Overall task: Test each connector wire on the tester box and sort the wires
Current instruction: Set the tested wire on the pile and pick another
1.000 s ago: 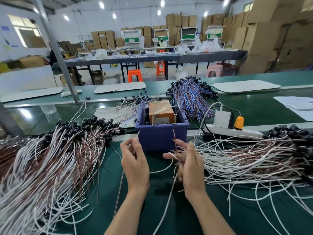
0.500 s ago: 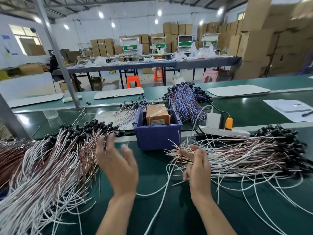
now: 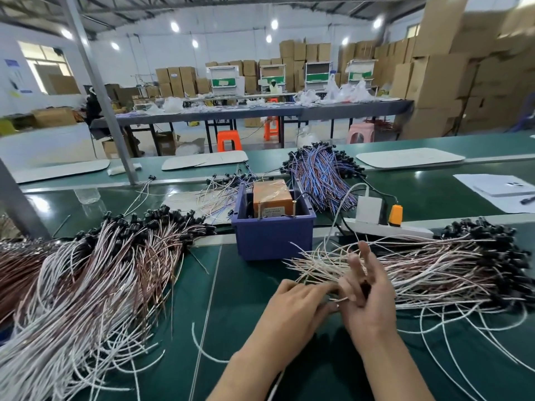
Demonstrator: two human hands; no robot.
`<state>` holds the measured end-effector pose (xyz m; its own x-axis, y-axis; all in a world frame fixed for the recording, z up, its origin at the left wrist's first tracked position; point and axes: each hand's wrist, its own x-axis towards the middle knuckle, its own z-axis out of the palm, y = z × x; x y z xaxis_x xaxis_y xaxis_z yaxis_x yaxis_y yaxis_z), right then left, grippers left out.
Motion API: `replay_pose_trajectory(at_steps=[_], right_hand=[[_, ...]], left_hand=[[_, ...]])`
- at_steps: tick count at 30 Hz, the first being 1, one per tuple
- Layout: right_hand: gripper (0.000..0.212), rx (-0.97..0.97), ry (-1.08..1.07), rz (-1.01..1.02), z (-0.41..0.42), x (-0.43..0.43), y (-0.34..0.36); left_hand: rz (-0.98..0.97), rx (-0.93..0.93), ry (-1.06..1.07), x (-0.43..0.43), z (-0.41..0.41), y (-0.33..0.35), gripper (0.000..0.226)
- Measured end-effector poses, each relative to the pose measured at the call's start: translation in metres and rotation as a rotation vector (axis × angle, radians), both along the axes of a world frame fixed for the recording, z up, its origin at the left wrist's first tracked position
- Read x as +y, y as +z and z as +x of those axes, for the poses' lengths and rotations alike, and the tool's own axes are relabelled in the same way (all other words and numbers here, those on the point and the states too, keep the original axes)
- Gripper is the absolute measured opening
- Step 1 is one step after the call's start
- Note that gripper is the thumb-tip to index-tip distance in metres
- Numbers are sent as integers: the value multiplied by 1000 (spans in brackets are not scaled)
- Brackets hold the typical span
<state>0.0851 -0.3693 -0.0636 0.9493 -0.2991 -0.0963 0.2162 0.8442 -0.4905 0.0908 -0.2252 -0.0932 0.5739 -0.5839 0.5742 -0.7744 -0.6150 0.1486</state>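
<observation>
The next wire [image 3: 339, 299] to test lay where the two hands met, at the near edge of the right pile [image 3: 434, 267]. It was a thin white strand running between the left hand's fingertips and the right palm.

A second earlier both hands had held a wire up at the tester [image 3: 270, 198]. Half a second earlier the left hand [image 3: 295, 309] had swung out, spread, over the left pile [image 3: 95, 279], while the right hand [image 3: 369, 299] kept to the right pile. Now the left hand had crossed back to the right one. I judged that one wire had been tested and dropped on the left pile, and that the pick of the next had begun.

The hands were together, touching. The right hand stood palm-left over the pile with its fingers spread and mostly straight. A dark bit [image 3: 366, 287], perhaps a connector, showed against its palm, too blurred to be sure. The left hand's fingers reached nearly straight to that palm; whether they pinched the strand I could not tell.

The tester sat in a blue bin [image 3: 272, 235] beyond the hands and well apart from them, on the green table [image 3: 246, 314]. A third pile [image 3: 321, 175] of blue and red wires lay behind the bin, and a power strip [image 3: 385, 227] lay to its right.
</observation>
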Motion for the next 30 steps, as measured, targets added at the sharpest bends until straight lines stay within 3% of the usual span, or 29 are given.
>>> replay_pose_trajectory(at_steps=[2,5,8,10,13,15,18,21,23,26,30], right_hand=[[23,-41,-10,71,-1,-7,1],[25,-70,-66,122,-4,-17,0],[28,-63,-56,31,0,-15,-2],[30,-30,-38,-141,5,-4,-4],[20,50,-148,-739,11,25,-10],[38,-11,-187,-1060,15,43,-17],[49,-163,-298,-1399,26,61,-17],[35,-274,-440,-1664,41,68,-18],[32,-287,-508,-1750,48,67,-24],[37,-228,-568,-1721,56,61,-29],[39,-240,-599,-1723,60,59,-33]], left_hand=[[8,-115,25,8,4,1,30],[-72,-101,88,26,10,7,32],[-195,-91,164,44,12,20,27],[-336,-90,226,57,15,37,24],[-497,-85,341,82,25,70,27],[-532,-25,427,100,37,95,31],[-652,175,417,124,62,126,39],[-821,426,457,145,101,143,26],[-950,576,562,158,133,149,21],[-1140,732,608,166,177,164,16],[-1292,755,530,157,228,198,14]])
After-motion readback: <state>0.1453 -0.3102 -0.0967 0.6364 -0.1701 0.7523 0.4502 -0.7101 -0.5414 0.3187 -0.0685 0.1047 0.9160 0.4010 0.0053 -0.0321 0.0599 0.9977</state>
